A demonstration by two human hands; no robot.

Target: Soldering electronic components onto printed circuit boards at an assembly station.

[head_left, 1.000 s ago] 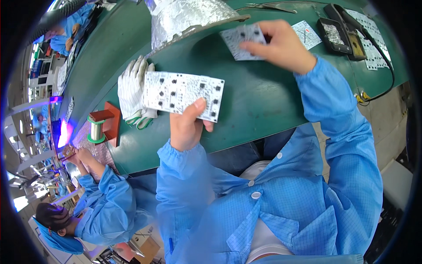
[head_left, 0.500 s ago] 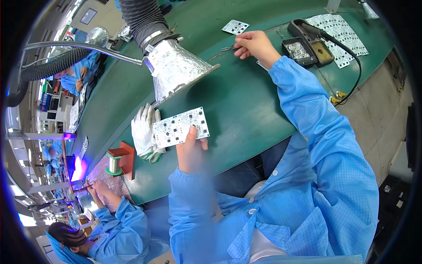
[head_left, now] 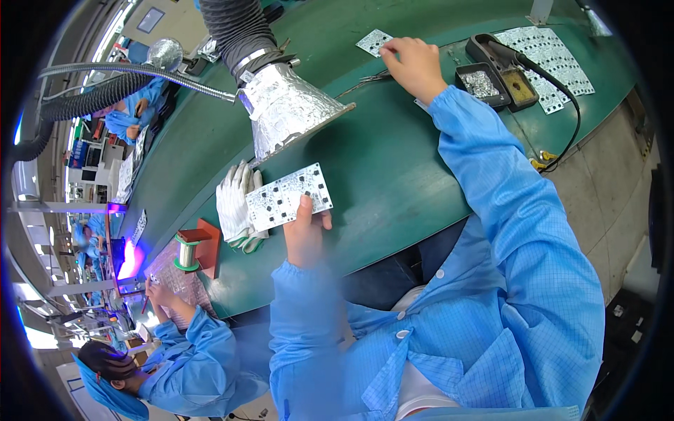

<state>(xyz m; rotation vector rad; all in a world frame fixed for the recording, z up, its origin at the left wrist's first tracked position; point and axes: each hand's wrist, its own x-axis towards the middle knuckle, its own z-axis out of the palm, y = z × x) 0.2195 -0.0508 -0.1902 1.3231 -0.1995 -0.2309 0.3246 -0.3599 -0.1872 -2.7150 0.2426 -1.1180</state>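
Observation:
My left hand (head_left: 303,235) grips a white circuit board (head_left: 289,196) dotted with small black parts, its thumb on the face near the lower right edge. My right hand (head_left: 415,69) is at the far side of the bench with bent fingers and nothing visible in them. Its fingertips are beside the corner of a smaller white board (head_left: 373,42); whether they touch it I cannot tell. Metal tweezers (head_left: 368,79) lie on the green bench just below that hand. White gloves (head_left: 236,207) with green cuffs lie left of the held board.
A foil-covered fume hood (head_left: 291,109) hangs over the bench. To the right are a soldering iron stand (head_left: 516,84), a tray of metal bits (head_left: 480,83) and board panels (head_left: 551,59). A solder wire reel (head_left: 188,252) stands at left, near a co-worker (head_left: 179,372) in blue.
My right hand has let go of the tweezers, which now lie on the bench, and has shifted up toward the smaller board. The held board has tilted slightly in my left hand.

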